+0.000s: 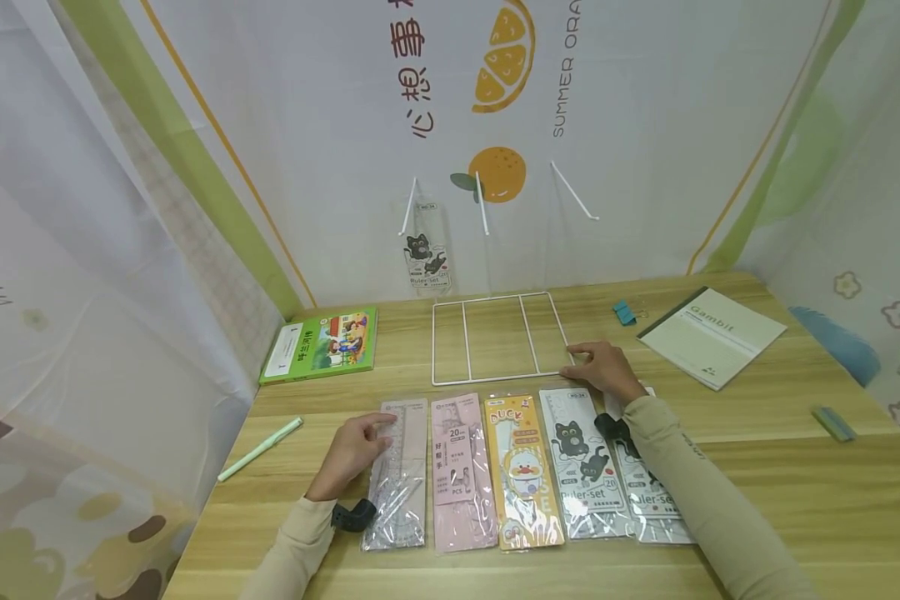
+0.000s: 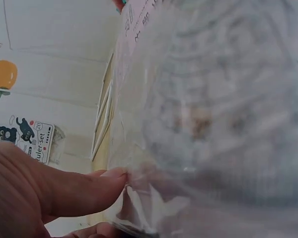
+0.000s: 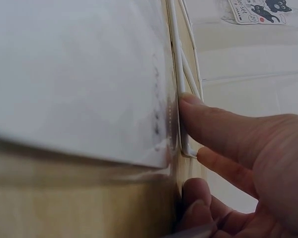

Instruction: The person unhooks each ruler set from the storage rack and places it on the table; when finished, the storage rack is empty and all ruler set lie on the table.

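My left hand [image 1: 352,454] is at the left edge of a clear-wrapped ruler set [image 1: 411,454], thumb and fingertips pinching its plastic. This packet lies first in a row with a pink ruler set [image 1: 457,517], an orange duck packet [image 1: 526,500] and two black-cat ruler sets [image 1: 581,450]. Beyond the row stands a white wire rack [image 1: 487,381] with three prongs. My right hand [image 1: 603,367] grips the near right corner of its base, thumb on the wire. Another cat ruler set [image 1: 427,258] hangs from the left prong.
A green picture book [image 1: 322,346] and a pale green pen [image 1: 261,450] lie on the left. On the right are a blue binder clip [image 1: 625,313], a notebook [image 1: 712,337] and a small grey-green block [image 1: 833,423]. Printed cloth encloses the table's back and sides.
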The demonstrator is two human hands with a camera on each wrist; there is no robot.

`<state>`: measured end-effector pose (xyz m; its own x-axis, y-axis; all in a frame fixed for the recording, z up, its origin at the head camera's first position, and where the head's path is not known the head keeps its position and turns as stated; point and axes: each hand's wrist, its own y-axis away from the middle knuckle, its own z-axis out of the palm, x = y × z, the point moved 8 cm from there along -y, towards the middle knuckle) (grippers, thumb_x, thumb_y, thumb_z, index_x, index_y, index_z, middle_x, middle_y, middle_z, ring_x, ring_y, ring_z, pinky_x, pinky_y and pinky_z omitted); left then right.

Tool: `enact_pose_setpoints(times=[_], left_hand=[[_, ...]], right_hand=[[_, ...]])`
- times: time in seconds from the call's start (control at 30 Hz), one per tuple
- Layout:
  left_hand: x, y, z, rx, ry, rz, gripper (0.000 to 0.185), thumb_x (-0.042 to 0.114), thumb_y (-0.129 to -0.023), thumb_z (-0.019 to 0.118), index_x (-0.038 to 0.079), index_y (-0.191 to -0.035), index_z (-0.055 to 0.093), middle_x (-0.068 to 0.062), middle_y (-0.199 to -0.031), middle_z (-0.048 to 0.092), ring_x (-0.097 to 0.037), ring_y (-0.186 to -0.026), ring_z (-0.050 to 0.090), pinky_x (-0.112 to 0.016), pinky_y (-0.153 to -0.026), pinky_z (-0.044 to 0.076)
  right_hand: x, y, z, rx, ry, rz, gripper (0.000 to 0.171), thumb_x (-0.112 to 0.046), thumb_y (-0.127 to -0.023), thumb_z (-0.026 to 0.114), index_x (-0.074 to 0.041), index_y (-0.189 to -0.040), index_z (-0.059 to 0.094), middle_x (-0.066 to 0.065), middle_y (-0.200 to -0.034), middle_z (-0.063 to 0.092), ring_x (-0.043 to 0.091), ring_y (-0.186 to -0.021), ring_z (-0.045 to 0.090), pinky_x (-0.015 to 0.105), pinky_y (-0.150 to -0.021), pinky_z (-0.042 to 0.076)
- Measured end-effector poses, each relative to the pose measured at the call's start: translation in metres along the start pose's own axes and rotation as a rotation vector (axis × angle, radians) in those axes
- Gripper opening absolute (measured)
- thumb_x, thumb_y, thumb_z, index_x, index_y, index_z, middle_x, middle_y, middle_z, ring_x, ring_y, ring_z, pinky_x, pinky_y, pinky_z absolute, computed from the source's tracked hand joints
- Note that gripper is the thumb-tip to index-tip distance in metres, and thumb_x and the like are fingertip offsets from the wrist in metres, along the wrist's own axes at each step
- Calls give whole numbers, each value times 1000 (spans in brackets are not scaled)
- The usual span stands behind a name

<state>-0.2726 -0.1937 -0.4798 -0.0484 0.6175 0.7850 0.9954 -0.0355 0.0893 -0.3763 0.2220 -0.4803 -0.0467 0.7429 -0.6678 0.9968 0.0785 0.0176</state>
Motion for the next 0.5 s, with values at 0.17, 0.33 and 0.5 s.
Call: enact_pose_setpoints(times=[0.17, 0.33, 0.5], left_hand=[[4, 0, 1, -13, -37, 16, 35, -5, -88, 67, 1, -122, 71, 1, -63, 45, -10, -52, 38, -19, -45, 30], [11, -9, -4, -43, 1, 23, 38, -9, -85, 65, -1, -122, 70, -1, -65, 45, -11, -53, 38, -20, -46, 30], [28, -44, -19, -19, 48, 67, 37, 0, -91, 65, 1, -128, 67, -8, -83, 56, -14, -68, 48, -21, -54, 40]], right_hand=[[0, -1, 0, 3, -4, 1, 59, -29, -86, 80, 0, -133, 63, 16, -93, 65, 23, -77, 52, 30, -64, 41], [-1, 0, 0, 1, -4, -3, 59, -30, -86, 80, 0, -134, 63, 18, -97, 66, 24, -79, 54, 31, -66, 43], [-1, 0, 0, 5, -3, -4, 59, -30, -86, 80, 0, -133, 63, 19, -99, 67, 24, -81, 55, 31, -68, 44]])
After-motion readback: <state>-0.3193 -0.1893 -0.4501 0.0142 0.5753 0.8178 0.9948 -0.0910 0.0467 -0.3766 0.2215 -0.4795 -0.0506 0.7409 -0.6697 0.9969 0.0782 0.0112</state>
